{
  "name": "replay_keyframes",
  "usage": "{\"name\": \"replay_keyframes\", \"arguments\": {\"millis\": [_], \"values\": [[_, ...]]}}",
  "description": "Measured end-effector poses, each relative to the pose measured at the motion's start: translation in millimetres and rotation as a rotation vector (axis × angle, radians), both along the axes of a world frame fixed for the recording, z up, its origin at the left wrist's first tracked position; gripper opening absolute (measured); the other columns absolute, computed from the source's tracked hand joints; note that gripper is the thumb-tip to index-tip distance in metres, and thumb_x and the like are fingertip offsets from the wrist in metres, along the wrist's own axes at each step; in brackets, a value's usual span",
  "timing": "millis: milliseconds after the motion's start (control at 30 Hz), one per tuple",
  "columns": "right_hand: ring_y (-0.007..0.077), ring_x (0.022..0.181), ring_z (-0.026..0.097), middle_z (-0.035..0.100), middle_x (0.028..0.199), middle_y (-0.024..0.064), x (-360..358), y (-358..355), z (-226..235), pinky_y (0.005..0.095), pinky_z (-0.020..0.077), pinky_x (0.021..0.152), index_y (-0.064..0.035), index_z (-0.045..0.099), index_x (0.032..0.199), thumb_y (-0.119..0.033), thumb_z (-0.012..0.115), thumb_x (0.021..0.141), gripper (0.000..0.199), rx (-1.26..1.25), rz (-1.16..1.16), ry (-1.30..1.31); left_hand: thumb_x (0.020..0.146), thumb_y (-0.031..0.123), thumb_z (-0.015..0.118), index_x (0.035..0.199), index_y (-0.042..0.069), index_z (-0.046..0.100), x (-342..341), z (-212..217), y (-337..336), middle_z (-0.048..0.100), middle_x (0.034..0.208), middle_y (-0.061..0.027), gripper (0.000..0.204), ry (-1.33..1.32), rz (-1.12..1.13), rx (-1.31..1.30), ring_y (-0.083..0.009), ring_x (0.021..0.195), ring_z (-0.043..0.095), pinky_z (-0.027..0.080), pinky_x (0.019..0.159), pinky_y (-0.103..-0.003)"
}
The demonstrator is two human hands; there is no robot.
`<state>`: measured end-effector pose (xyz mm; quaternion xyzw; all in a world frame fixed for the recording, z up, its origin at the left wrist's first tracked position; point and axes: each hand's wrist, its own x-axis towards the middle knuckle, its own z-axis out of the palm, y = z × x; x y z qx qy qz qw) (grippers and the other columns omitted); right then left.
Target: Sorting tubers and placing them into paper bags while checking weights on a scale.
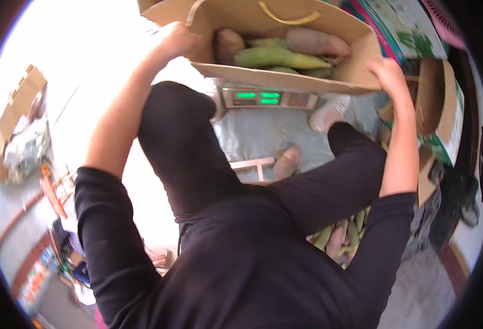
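Hands, left (176,39) and right (386,70), grip closed on a cardboard box (285,79) above what looks like a scale (263,98).

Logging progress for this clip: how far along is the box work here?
Done: the cardboard box already holds corn and sweet potatoes. In hand: left hand and right hand hold it over the scale. Left: more corn lies below.

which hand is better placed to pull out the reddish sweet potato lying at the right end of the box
Right, probably. The right hand grips the open brown cardboard box at its right corner, close beside the reddish sweet potato. The left hand holds the far left edge, across the green corn cobs.
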<state>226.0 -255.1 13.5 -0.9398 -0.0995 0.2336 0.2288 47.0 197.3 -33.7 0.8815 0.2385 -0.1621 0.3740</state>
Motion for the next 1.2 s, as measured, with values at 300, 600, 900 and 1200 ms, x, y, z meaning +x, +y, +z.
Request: {"name": "replay_keyframes", "arguments": {"millis": [300,600,900,1200], "values": [[0.0218,0.066,0.062,0.063,0.066,0.0118,-6,87,45,0.0360,0.0453,0.063,0.0012,0.065,0.081,-0.030,0.055,0.078,0.033,-0.036,0.219,-0.087,0.079,0.024,0.063,0.110,-0.006,0.055,-62,47,34,0.064,0.097,-0.0141,0.044,0.021,0.271,0.038,-0.0225,0.089,0.061,0.047,0.076,-0.036],[0.0363,0.088,0.063,0.065,0.093,0.0232,-102,278,92,0.0433,0.0485,0.075,-0.0004,0.067,0.091,-0.034,0.053,0.072,0.041,-0.224,0.617,-0.361,0.082,0.035,0.052,0.131,0.000,0.044,-248,49,109,0.051,0.127,-0.0147,0.061,-0.103,0.493,-0.106,-0.0230,0.119,0.045,0.034,0.101,-0.034],[0.0273,0.105,0.061,0.062,0.114,0.0144,-298,400,16,0.0383,0.0479,0.088,-0.0058,0.062,0.113,-0.020,0.055,0.076,0.040,-0.344,1.003,-0.149,0.079,0.040,0.056,0.106,0.000,0.063,-505,2,135,0.063,0.101,-0.0253,0.049,0.348,0.730,0.336,-0.0373,0.097,0.061,0.047,0.083,-0.044],[0.0290,0.095,0.064,0.066,0.101,0.0155,-343,406,-10,0.0408,0.0502,0.082,-0.0091,0.067,0.104,-0.023,0.054,0.083,0.028,-0.208,1.274,-0.004,0.083,0.041,0.055,0.107,0.001,0.064,-636,-47,58,0.061,0.109,-0.0252,0.048,0.611,1.053,0.398,-0.0401,0.105,0.057,0.044,0.090,-0.046]]}}
